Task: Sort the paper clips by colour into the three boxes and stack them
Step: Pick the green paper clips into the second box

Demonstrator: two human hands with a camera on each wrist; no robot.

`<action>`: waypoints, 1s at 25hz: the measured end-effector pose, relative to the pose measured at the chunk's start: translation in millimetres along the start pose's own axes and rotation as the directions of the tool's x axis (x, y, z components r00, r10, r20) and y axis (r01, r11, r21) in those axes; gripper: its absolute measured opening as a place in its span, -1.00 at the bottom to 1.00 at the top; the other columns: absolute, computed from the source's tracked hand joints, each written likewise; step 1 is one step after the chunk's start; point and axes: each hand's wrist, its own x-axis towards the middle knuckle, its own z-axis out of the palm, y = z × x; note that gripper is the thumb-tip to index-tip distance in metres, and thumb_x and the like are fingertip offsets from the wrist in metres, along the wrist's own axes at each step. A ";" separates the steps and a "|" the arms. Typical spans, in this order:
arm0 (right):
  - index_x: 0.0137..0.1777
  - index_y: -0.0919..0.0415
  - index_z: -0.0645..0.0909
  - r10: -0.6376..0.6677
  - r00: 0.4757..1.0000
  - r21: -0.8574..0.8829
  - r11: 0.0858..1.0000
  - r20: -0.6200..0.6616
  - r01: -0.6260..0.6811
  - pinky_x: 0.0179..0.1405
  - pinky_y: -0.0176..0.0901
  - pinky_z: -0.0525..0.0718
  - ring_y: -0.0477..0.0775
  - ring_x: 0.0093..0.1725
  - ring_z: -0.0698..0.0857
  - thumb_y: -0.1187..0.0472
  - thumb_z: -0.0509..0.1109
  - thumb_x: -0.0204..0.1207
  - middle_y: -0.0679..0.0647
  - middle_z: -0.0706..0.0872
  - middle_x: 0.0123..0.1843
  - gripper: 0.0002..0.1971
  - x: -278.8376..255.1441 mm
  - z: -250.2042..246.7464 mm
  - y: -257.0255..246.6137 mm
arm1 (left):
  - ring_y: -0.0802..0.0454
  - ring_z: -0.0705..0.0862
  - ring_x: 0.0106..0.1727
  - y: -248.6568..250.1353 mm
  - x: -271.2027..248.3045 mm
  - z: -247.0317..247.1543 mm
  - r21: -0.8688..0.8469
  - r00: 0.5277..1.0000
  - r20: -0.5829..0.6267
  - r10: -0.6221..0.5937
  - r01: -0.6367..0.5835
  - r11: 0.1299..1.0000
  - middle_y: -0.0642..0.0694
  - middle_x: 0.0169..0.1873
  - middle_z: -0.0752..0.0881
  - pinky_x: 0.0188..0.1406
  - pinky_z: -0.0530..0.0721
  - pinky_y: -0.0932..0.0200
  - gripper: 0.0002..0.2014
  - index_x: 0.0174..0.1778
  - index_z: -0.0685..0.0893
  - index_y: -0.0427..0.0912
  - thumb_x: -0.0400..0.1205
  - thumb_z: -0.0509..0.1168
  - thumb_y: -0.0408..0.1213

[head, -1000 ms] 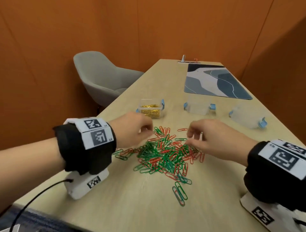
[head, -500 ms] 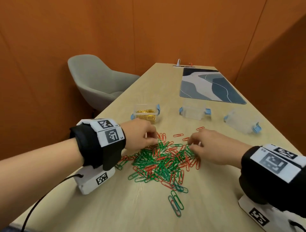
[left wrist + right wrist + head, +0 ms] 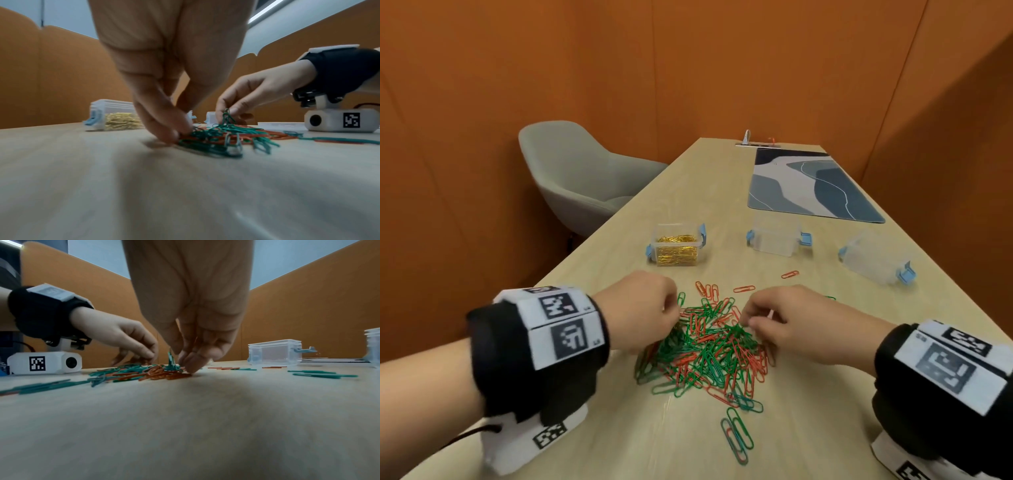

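Both hands pinch into the clips [image 3: 709, 346] heaped mid-table, left hand [image 3: 640, 308] on greens, right hand [image 3: 787, 325] lifting a green one; light, slippery, tangle-prone wire, best nipped singly by a loop.

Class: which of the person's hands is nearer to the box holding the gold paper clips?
Left. The left hand is at the pile's left edge, just in front of the gold-clip box. The right hand is at the pile's right side, farther from that box.
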 end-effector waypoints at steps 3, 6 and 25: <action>0.21 0.10 0.58 0.104 0.984 -0.077 0.990 -0.142 -0.116 0.05 -0.26 0.48 -0.03 0.06 0.55 0.16 0.16 0.63 0.02 0.62 0.18 -0.76 4.8 -2.8 11.1 | -0.04 0.59 -0.16 -8.6 25.2 -3.9 0.038 0.984 -0.177 0.010 -0.003 0.999 -0.11 -0.15 0.67 -0.17 0.48 0.18 -0.79 -0.07 0.60 -0.17 0.67 0.08 -0.21; 0.30 0.11 0.52 0.187 0.973 -0.148 0.967 -0.132 -0.206 0.14 -0.18 0.52 0.03 0.13 0.56 -0.07 0.24 0.58 0.06 0.54 0.21 -0.62 11.5 -2.1 18.0 | -0.01 0.56 0.03 -25.0 49.2 -8.4 0.119 0.997 -0.055 0.053 -0.046 0.992 -0.11 0.09 0.65 0.01 0.43 0.23 -0.75 0.14 0.64 -0.15 0.69 0.12 -0.17; -0.11 -0.07 0.72 -0.005 0.999 0.187 0.982 0.050 -0.005 -0.22 -0.32 0.58 -0.24 -0.33 0.61 -0.18 0.65 0.02 -0.15 0.68 -0.24 -0.57 20.3 -0.5 9.5 | 0.23 0.65 0.00 -2.9 66.3 -5.5 -0.211 0.909 0.146 0.390 -0.356 0.910 0.22 -0.02 0.64 -0.11 0.53 0.48 -0.52 0.15 0.68 0.14 0.31 0.53 0.07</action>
